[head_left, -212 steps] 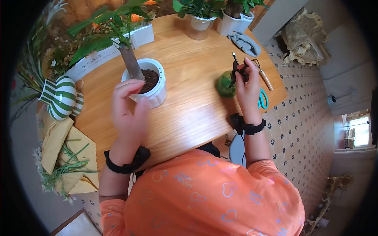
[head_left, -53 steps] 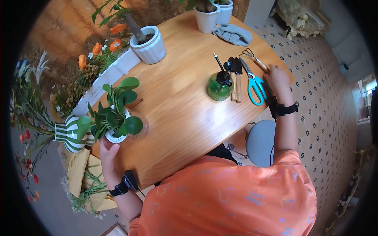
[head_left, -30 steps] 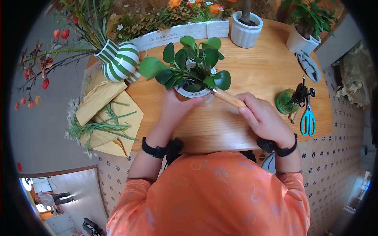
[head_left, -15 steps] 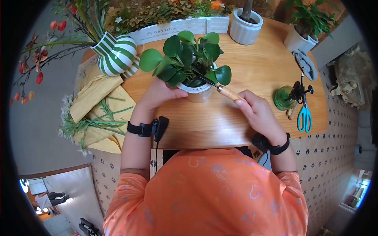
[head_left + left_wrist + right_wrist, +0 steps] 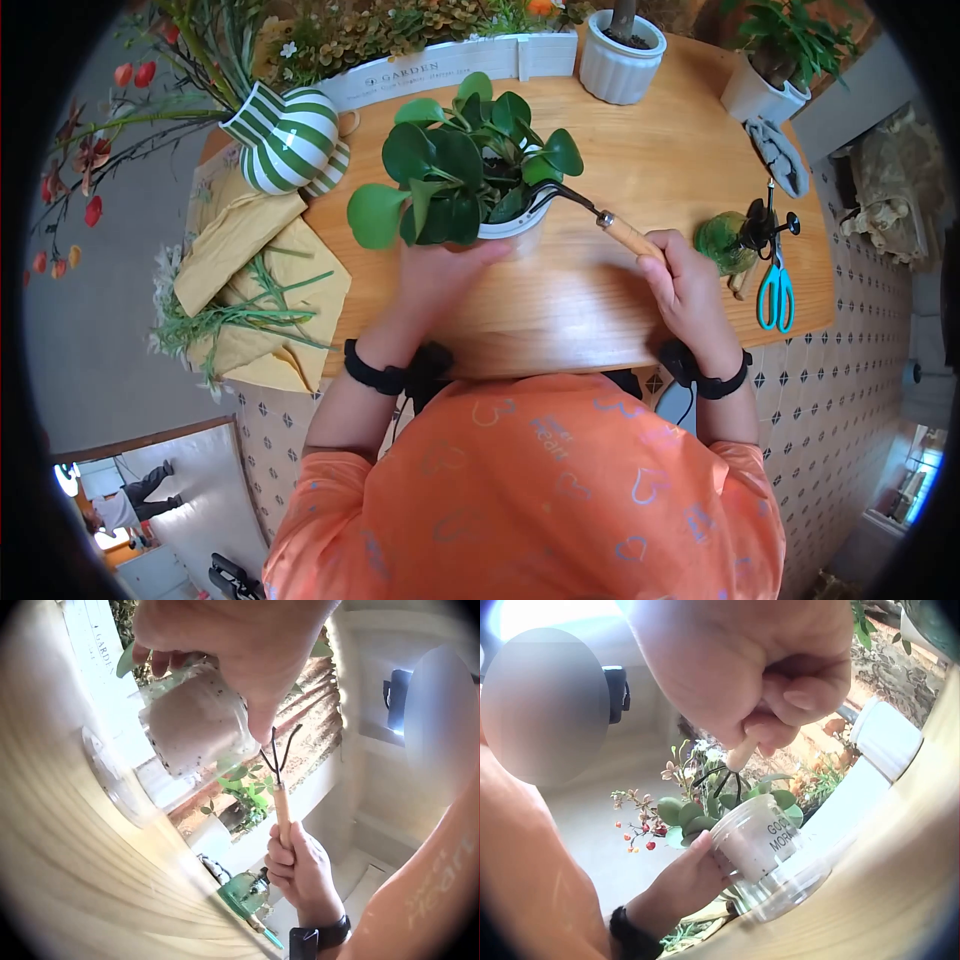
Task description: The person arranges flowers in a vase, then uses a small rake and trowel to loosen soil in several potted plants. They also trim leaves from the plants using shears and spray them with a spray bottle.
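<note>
My left hand [image 5: 447, 278] grips the near left side of a leafy potted plant [image 5: 455, 165], thumb along the rim. The right wrist view shows its pot [image 5: 761, 851], a pale inner cup in a clear outer container with lettering. My right hand [image 5: 692, 290] holds a small three-pronged hand rake [image 5: 628, 236] by its wooden handle. The black prongs reach over the pot's right rim, among the leaves, close above the soil. In the left wrist view the prongs [image 5: 277, 756] stand beside my left thumb.
To the right stand a green spray bottle [image 5: 722, 243] and turquoise-handled scissors [image 5: 776, 298]. A white pot [image 5: 622, 68], a grey cloth [image 5: 777, 157] and a GARDEN planter [image 5: 440, 72] line the back. At left are a striped vase [image 5: 292, 140] and yellow wrapping with stems [image 5: 245, 250].
Earlier the left hand was by a thick-stemmed plant; it then took hold of the leafy one. The right hand picked up the rake, put its prongs into the pot, and has since drawn rightward.
</note>
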`<state>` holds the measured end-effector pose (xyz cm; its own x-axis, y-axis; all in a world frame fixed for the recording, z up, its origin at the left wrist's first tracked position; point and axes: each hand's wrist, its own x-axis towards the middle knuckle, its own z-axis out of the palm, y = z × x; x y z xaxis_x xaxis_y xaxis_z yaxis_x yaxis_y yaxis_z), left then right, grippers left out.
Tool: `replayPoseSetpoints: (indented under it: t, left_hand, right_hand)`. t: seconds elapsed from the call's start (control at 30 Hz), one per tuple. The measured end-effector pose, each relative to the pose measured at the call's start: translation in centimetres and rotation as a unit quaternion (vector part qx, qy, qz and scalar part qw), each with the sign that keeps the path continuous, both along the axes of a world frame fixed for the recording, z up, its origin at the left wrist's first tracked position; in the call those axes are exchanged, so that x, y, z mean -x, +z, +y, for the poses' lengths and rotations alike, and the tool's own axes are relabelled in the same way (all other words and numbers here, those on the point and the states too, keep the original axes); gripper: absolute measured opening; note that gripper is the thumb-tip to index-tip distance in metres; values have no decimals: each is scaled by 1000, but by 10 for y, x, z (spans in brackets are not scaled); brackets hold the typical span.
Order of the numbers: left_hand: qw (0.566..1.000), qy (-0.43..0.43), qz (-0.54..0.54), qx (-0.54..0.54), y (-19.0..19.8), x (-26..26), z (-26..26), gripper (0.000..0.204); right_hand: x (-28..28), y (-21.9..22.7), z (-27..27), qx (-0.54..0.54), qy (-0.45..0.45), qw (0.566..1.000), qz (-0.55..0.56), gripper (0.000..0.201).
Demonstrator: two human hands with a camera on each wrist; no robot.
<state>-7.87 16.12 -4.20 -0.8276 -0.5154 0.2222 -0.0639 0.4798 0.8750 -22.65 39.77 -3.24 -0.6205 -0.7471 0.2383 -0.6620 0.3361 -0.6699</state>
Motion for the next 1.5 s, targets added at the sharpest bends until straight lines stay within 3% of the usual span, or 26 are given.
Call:
replayPoseSetpoints:
  t: [0.03,0.1,0.2,0.33,0.43,0.53,0.6,0.73,0.8,0.93,1.03,1.1,1.13,1.3,1.43,1.5]
  left_hand:
    - [1000,0,-2,-1,-1,-1,-2,54]
    - [987,-16,-72,-141,-1,-1,-6,58]
    - [994,-58,-24,-84,-10,-2,-17,45]
    - [987,-84,-40,-131,-8,-1,-23,47]
    - [992,-92,16,-83,-6,6,-19,46]
    - [995,-80,20,-56,-5,5,-10,44]
    - [999,-21,17,-25,-10,5,-2,42]
    - [997,-23,63,-42,-8,3,0,41]
    - [993,-44,-77,-74,-4,-7,-17,41]
    - [994,-65,-73,44,-18,-14,-50,43]
    - [998,-46,-38,4,-12,-16,-50,43]
    - [985,-64,50,-153,-6,-13,-42,43]
    - [983,-71,92,-142,-11,-10,-42,42]
    - [984,-80,57,-148,-22,-13,-57,42]
    - [988,-57,74,-125,-5,-13,-41,40]
    - [999,-40,20,9,-2,-15,-40,34]
  right_hand:
    - [0,-2,2,-1,0,1000,-2,24]
    - [0,-5,6,-17,30,999,4,25]
    - [-4,-6,11,20,22,999,-26,25]
    - [-4,-9,5,7,41,999,-30,24]
    - [-4,-4,1,19,-7,999,-39,23]
    - [-2,-2,0,29,27,999,-30,23]
    - [-3,-9,-3,24,17,999,-26,23]
    - [-3,-10,1,47,7,998,-28,23]
    - [-5,-9,5,28,32,999,-28,23]
    - [-5,-17,3,12,70,997,38,23]
    - [-7,-18,-13,62,96,988,102,24]
    - [-11,-16,-20,65,78,989,106,24]
    - [-12,-16,-21,67,72,988,117,25]
    - [-15,-19,-19,36,55,990,121,25]
    - [-10,-21,-6,25,10,993,111,26]
    - [-9,-22,2,19,-10,994,104,26]
